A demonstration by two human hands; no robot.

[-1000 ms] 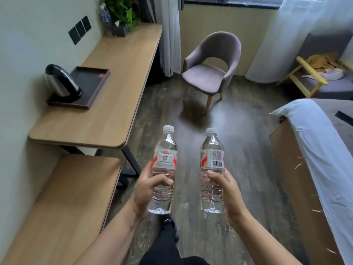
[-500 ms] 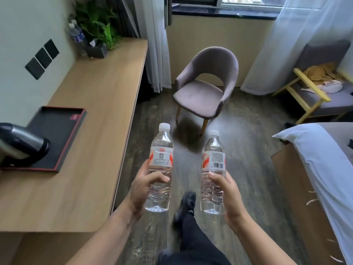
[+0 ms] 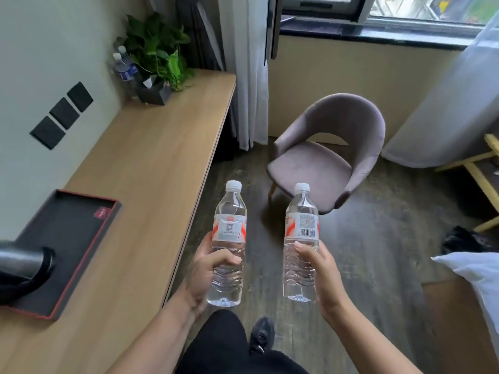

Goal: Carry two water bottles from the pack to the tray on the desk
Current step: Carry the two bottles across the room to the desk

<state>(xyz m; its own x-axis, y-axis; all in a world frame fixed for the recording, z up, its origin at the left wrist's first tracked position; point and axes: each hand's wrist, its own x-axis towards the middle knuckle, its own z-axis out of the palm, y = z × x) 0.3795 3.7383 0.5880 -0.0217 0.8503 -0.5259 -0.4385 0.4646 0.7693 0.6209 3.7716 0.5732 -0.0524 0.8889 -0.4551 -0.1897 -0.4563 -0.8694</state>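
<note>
My left hand (image 3: 205, 271) grips a clear water bottle (image 3: 229, 225) with a white cap and a red and white label, held upright over the floor just past the desk's edge. My right hand (image 3: 321, 273) holds a second, like bottle (image 3: 301, 225) upright beside it. The black tray (image 3: 67, 233) with a red rim lies on the wooden desk (image 3: 151, 168) at the left, lower than the bottles in the view. A dark kettle (image 3: 19, 268) stands on the tray's near end and is cut off by the frame.
A potted plant (image 3: 159, 49), two blue-labelled bottles (image 3: 124, 68) and a dark tissue box (image 3: 154, 93) stand at the desk's far end. A grey armchair (image 3: 326, 157) is ahead on the dark floor. A bed corner (image 3: 472, 273) is at the right.
I have walked forward along the desk with both bottles held upright. The tray and kettle have slid nearer and further left in the view, and the chair looks closer.
</note>
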